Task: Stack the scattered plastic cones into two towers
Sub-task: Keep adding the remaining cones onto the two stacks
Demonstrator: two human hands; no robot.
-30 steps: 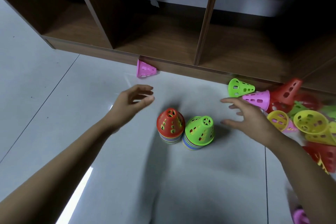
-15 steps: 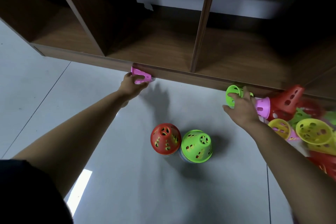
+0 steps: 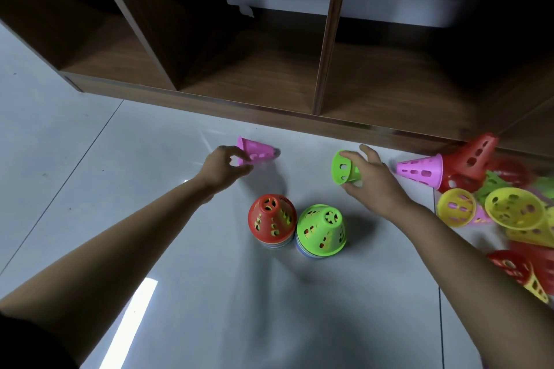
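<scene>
Two hands grip a pink cone and green cone.

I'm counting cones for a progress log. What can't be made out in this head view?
- Cone count in the red-topped tower and green-topped tower: top cones cover the lower ones; only thin rims show.
- Pile of loose cones: cut off by the right edge, partly blurred.
- Green cone: narrow end hidden behind the right hand.
</scene>
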